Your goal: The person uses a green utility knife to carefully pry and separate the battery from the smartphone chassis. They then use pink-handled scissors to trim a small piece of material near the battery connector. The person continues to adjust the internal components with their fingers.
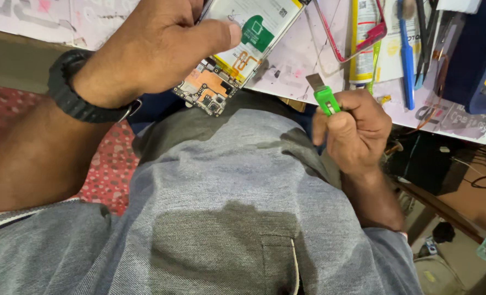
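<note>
The left hand (155, 46) is clamped around an opened phone (235, 52), thumb pressed flat on its white battery face; a black wristwatch (73, 87) sits on that wrist. The phone is held tilted just above the near edge of the workbench (303, 60), back cover off, circuit board and camera modules exposed at its lower end. The right hand (355, 128) is closed in a fist on a green-handled scraper (324, 95), its short metal blade pointing up toward the phone but apart from it.

Judgement: opening is done; the battery appears in place, so work on the internals is not finished.

The bench is covered with marked, stained paper. On it lie a red phone frame (358, 38), a blue tool (406, 54) and tweezers-like tools, near a dark blue box (478, 60). Below, a red patterned cloth (109, 164) shows at left, and cables and clutter on the floor at right.
</note>
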